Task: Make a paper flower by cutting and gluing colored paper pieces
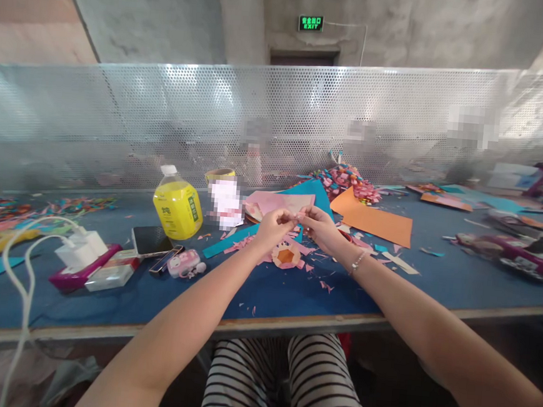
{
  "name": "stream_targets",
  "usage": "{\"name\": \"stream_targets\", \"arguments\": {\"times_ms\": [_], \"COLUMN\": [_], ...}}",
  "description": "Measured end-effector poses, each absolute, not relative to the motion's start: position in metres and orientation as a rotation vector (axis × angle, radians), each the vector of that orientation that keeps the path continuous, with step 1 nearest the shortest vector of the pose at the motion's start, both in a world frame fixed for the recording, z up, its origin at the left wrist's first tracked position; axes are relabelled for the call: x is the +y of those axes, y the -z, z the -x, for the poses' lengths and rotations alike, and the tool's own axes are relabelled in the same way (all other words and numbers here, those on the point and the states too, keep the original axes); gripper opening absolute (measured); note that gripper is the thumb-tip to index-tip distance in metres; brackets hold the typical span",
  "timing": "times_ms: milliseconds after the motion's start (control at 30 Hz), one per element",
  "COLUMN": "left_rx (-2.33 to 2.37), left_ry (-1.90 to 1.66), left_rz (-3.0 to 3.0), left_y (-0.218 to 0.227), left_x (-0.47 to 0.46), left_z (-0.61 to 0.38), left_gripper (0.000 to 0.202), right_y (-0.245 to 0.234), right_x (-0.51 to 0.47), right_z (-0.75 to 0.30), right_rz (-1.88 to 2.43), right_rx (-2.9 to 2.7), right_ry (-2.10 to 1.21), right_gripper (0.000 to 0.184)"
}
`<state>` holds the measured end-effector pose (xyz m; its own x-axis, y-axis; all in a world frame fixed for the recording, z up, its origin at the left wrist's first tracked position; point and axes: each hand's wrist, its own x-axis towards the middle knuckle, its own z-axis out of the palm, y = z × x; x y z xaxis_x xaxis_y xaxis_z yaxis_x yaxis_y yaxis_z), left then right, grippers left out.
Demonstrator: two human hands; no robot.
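My left hand point(274, 226) and my right hand point(318, 227) meet over the middle of the blue table, fingertips pinched close together. Whatever is between them is too small and blurred to make out. Just below the fingers lies a ring-like pink paper piece point(287, 255) with an orange-brown middle. Small pink paper scraps point(325, 286) are scattered about it. Behind the hands are a pink paper sheet point(271, 202), a blue paper sheet point(320, 196) and an orange paper sheet point(374, 220).
A yellow bottle point(178, 207) stands left of the hands, near a phone point(150, 241) and a pink case point(184, 264). White chargers point(80, 250) sit in a purple power strip point(65, 280). A colourful paper pile point(346, 181) lies before the perforated metal screen point(165, 120).
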<state>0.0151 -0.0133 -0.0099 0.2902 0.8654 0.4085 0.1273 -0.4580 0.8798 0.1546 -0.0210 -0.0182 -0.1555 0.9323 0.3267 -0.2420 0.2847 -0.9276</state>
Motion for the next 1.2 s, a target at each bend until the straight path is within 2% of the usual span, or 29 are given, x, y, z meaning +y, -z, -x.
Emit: {"name": "stream_targets", "arguments": {"times_ms": [1200], "left_rx": [0.930], "left_ry": [-1.242], "left_rz": [-1.926], "left_y": [0.010], "left_x": [-0.013], "left_z": [-0.016], "left_gripper": [0.008], "right_y": [0.019], "right_x": [-0.023], "right_z": [-0.157], "right_rz": [0.615], "right_rx": [-1.267], "right_ry": [-1.337], "right_gripper": [0.024]}}
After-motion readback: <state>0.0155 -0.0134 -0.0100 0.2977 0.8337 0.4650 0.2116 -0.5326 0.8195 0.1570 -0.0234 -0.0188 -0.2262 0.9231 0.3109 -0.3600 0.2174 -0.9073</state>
